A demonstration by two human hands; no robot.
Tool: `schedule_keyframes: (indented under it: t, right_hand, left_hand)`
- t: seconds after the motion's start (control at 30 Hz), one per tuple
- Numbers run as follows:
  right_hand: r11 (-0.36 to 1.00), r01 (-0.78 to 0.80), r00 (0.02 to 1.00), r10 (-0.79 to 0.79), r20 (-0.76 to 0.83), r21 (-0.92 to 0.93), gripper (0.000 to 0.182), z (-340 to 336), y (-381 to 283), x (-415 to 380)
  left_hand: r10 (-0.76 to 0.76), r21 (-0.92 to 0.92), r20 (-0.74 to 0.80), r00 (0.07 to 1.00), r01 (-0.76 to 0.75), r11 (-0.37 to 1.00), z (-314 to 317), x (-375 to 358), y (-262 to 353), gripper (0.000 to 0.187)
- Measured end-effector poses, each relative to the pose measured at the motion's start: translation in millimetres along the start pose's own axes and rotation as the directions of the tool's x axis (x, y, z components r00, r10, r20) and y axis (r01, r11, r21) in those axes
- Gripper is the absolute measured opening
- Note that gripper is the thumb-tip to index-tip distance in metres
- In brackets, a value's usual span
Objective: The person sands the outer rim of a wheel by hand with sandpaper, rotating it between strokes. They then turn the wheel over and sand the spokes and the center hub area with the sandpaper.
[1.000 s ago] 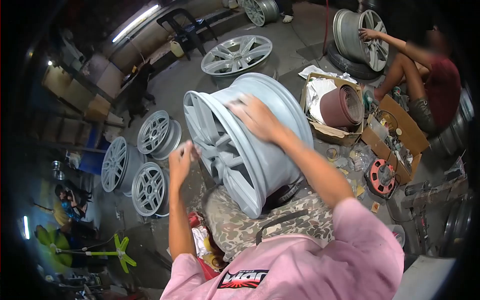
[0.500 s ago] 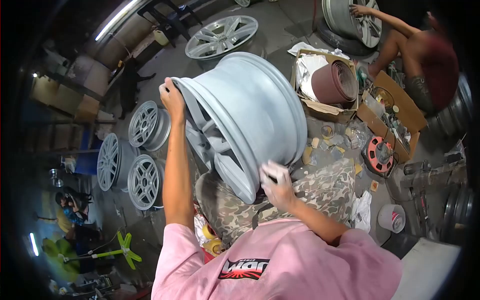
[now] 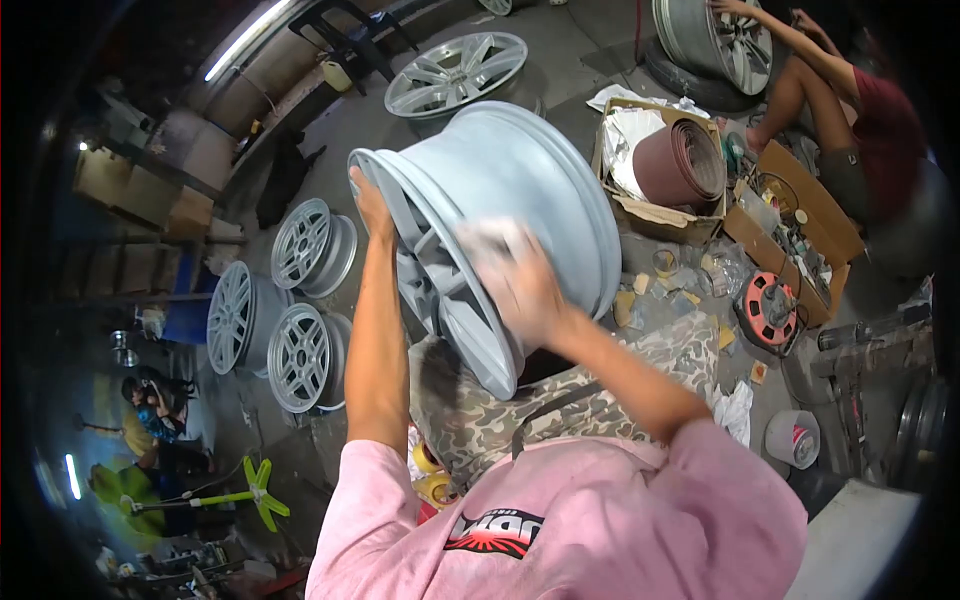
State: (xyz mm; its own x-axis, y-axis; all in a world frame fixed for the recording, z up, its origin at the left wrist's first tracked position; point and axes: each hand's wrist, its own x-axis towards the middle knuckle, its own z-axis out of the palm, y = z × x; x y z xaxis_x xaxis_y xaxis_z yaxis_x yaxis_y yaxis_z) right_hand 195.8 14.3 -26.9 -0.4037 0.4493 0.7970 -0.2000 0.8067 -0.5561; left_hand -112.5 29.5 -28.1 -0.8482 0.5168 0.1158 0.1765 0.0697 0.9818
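A large pale grey wheel rim (image 3: 535, 190) stands tilted over my lap, its spoked face turned to the left. My left hand (image 3: 372, 205) is closed on the upper left edge of the rim, its fingers partly hidden by the lip. My right hand (image 3: 515, 280) lies over the near part of the barrel, beside the front lip. Motion smears its whitish, dusty fingers, so I cannot make out their grip or anything in them. Camouflage cloth (image 3: 620, 385) lies beneath the rim.
Several wheel rims (image 3: 300, 355) stand at left, another (image 3: 457, 72) behind. To the right are a carton (image 3: 665, 222) with a brown abrasive-looking roll (image 3: 680, 165), a box of tools (image 3: 815, 235) and a red-black reel (image 3: 768, 312). A co-worker (image 3: 885, 130) handles another rim. A green fan (image 3: 255, 495) is lower left.
My right hand has moved up and left along the rim, from its lower edge onto the barrel. My left hand stays at the upper edge. The co-worker's second hand now shows.
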Motion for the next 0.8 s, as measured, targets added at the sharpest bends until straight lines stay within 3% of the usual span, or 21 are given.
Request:
schedule_keyframes:
  t: [0.03, 0.13, 0.17, 0.2, 0.33, 0.37, 0.4, 0.47, 0.57, 0.6, 0.67, 0.73, 0.8]
  right_hand:
    - [0.991, -0.059, 0.998, 0.058, 0.011, 0.124, 0.032, 10.9, 14.3, 38.9]
    - [0.999, 0.012, 0.963, -0.02, 0.267, 0.03, 0.034, 55.5, 68.8, 147.9]
    - [0.995, -0.055, 0.933, 0.022, 0.358, 0.081, 0.038, 69.6, 79.3, 171.9]
    - [1.0, 0.001, 0.896, -0.013, 0.443, 0.028, 0.043, 103.5, 113.8, 188.4]
    - [0.973, -0.226, 0.945, 0.209, 0.25, 0.042, 0.043, 85.0, 85.2, 154.1]
    - [0.921, -0.38, 0.909, 0.355, 0.219, 0.086, 0.038, 53.4, 49.8, 126.5]
    - [0.943, -0.294, 0.955, 0.284, 0.086, 0.156, 0.036, 31.5, 20.0, 84.5]
    - [0.99, -0.118, 0.988, 0.125, -0.095, 0.082, 0.034, 6.2, -16.8, -6.8]
    - [0.979, -0.202, 0.979, 0.202, -0.04, 0.001, 0.035, -4.4, -49.2, -114.0]
    - [0.978, -0.209, 0.977, 0.209, -0.035, 0.006, 0.035, -5.5, -48.2, -105.0]
    - [0.997, -0.081, 0.996, 0.081, -0.047, 0.008, 0.034, -9.6, -38.2, -55.7]
    - [0.992, -0.098, 0.995, 0.1, -0.021, 0.085, 0.03, -2.3, -23.7, 2.8]
    - [0.983, -0.128, 0.992, 0.13, -0.007, 0.134, 0.028, 0.1, -15.2, 36.9]
  left_hand:
    - [-0.022, -0.066, 0.022, 0.999, 0.024, 0.998, 1.7, -4.9, 4.9, 0.085]
    - [0.048, 0.037, -0.017, 0.999, -0.047, 0.998, 2.6, -5.5, 6.4, 0.085]
    - [0.01, 0.084, -0.055, 0.998, -0.005, 0.996, 2.4, -3.2, 9.2, 0.085]
    - [0.015, 0.079, -0.049, 0.999, -0.011, 0.997, 3.1, -2.3, 11.1, 0.085]
    - [0.044, 0.077, -0.047, 0.998, -0.041, 0.996, 0.5, 0.7, 0.9, 0.09]
    - [0.014, 0.051, -0.038, 0.999, -0.012, 0.999, -0.5, 4.6, -4.3, 0.092]
    - [-0.017, 0.026, -0.029, 0.999, 0.017, 1.0, -0.8, 7.0, -7.9, 0.093]
    - [-0.009, 0.104, -0.047, 0.999, 0.014, 0.994, 0.5, 7.9, -8.7, 0.084]
    - [0.046, 0.076, -0.038, 0.998, -0.043, 0.996, 1.4, 2.0, -8.2, 0.086]
    - [0.038, 0.082, -0.042, 0.998, -0.035, 0.996, 0.5, -0.4, -8.6, 0.086]
    - [-0.033, 0.168, -0.069, 0.997, 0.044, 0.985, -0.5, 3.3, -5.2, 0.087]
    - [0.046, 0.146, -0.077, 0.996, -0.034, 0.989, -2.8, 12.1, -14.3, 0.088]
    - [-0.004, 0.111, -0.001, 1.0, 0.004, 0.994, -0.2, -13.2, 12.2, 0.086]
